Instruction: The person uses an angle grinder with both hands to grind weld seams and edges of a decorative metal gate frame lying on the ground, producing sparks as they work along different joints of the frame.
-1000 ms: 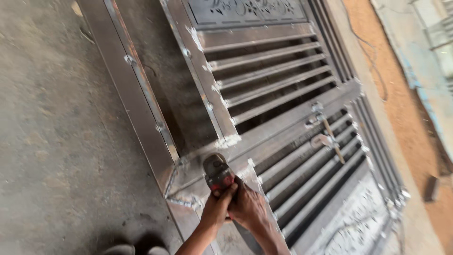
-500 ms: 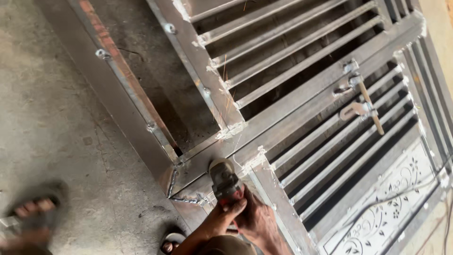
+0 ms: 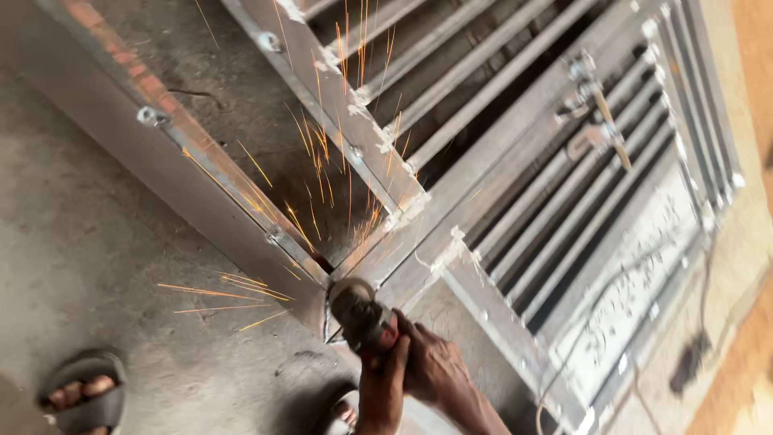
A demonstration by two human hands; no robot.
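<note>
A small angle grinder [image 3: 362, 310] with a dark head and red body presses on the welded corner of a steel gate frame [image 3: 483, 193] lying flat on the floor. Orange sparks [image 3: 322, 177] fly up and to the left from the disc. My left hand [image 3: 385, 379] wraps the grinder's body from below. My right hand [image 3: 435, 366] grips it from the right side, fingers over the red part. The gate has horizontal bars and a latch [image 3: 596, 121] at its upper right.
A long steel channel [image 3: 185, 153] lies diagonally beside the gate on the grey concrete floor [image 3: 97, 266]. My sandalled feet [image 3: 80, 391] show at the bottom edge. A thin cable [image 3: 580, 346] runs over the gate's patterned lower panel. Orange ground lies at the far right.
The view has shifted and tilted. The grinder has come down onto the frame corner and sparks now spray out, where none showed before.
</note>
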